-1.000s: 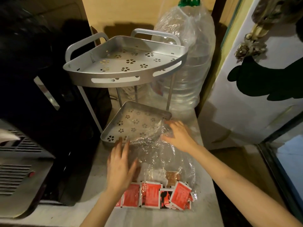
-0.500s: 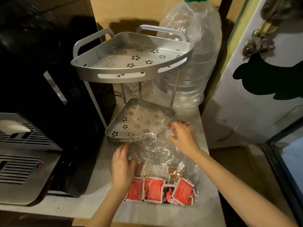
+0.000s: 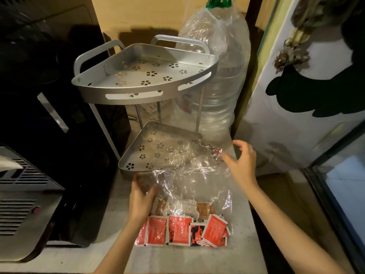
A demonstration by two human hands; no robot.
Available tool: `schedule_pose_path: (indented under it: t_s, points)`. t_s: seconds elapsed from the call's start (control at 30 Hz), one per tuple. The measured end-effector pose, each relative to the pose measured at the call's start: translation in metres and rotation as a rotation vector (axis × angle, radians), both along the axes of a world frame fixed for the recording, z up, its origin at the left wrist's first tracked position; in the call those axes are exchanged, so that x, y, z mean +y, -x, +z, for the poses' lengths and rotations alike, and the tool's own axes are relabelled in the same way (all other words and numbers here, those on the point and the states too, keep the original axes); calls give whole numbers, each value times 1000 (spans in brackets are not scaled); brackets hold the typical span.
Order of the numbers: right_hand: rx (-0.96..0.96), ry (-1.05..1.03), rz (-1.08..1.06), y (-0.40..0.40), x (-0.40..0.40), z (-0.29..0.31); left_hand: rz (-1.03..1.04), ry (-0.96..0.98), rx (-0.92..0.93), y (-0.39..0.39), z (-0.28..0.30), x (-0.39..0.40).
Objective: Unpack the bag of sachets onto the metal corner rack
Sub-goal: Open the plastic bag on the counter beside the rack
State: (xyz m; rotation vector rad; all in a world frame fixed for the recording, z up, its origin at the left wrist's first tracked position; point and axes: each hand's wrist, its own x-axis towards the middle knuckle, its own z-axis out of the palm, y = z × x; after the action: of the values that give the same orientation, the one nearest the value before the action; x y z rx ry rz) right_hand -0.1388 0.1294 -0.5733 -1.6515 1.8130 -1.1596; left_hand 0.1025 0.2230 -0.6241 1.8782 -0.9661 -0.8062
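A clear plastic bag [image 3: 193,180] lies on the grey counter, its far end crumpled over the front of the rack's lower shelf [image 3: 138,155]. Red sachets [image 3: 177,230] and brown sachets [image 3: 203,209] fill its near end. The silver metal corner rack has two tiers; the upper shelf [image 3: 138,95] and the lower one hold no sachets. My left hand [image 3: 141,198] curls on the bag's left edge, with a blurred brownish patch between fingers and thumb. My right hand [image 3: 241,165] hovers at the bag's far right corner, fingers spread, holding nothing.
A large water bottle [image 3: 217,76] wrapped in plastic stands behind the rack on the right. A black appliance [image 3: 39,95] and a grey vented machine [image 3: 19,204] fill the left. A white door [image 3: 296,125] stands on the right. The counter's front edge [image 3: 197,262] is near me.
My right hand lifted off the crumpled bag end and moved right, opening. My left hand went from lying flat on the bag to curling at its left edge.
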Motion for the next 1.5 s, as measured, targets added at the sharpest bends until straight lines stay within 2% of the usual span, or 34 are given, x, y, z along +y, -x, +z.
schedule_pose_path:
  t_s: [0.13, 0.2, 0.27, 0.37, 0.57, 0.7, 0.77, 0.87, 1.0, 1.1, 1.2, 1.4, 1.5]
  points:
    - [-375, -566, -13, 3, 9, -7, -1, -93, 59, -3, -6, -6]
    - [-514, -737, 7, 5, 12, -17, 2, -75, 123, -2, -5, -8]
    - [-658, -806, 52, 9, 13, -25, -9, -54, 112, -2, -4, -10]
    - [-878, -840, 82, 13, 20, -31, -70, -14, 24, -3, 1, -17]
    - [-1114, -909, 96, 21, 55, -27, -208, -39, -165, -1, 17, -44]
    - [-1108, -954, 194, 18, 88, -21, -369, -41, -258, 3, 37, -59]
    - [-1105, -997, 170, 14, 105, -26, -461, -47, -310, 4, 44, -65]
    - [-1239, -1009, 123, 0, 128, -36, -595, -100, -476, 10, 49, -77]
    - [-1391, -910, -13, 0, 148, -46, -690, -131, -587, 35, 41, -86]
    - [-1394, -811, -158, 13, 159, -53, -711, -56, -707, 53, 28, -87]
    - [-1354, -791, -202, 25, 166, -59, -777, 28, -771, 71, 16, -83]
    - [-1325, -805, -128, 37, 173, -57, -793, 74, -757, 81, -5, -78]
    - [-1317, -752, -205, 50, 173, -54, -810, 53, -743, 81, 0, -74]
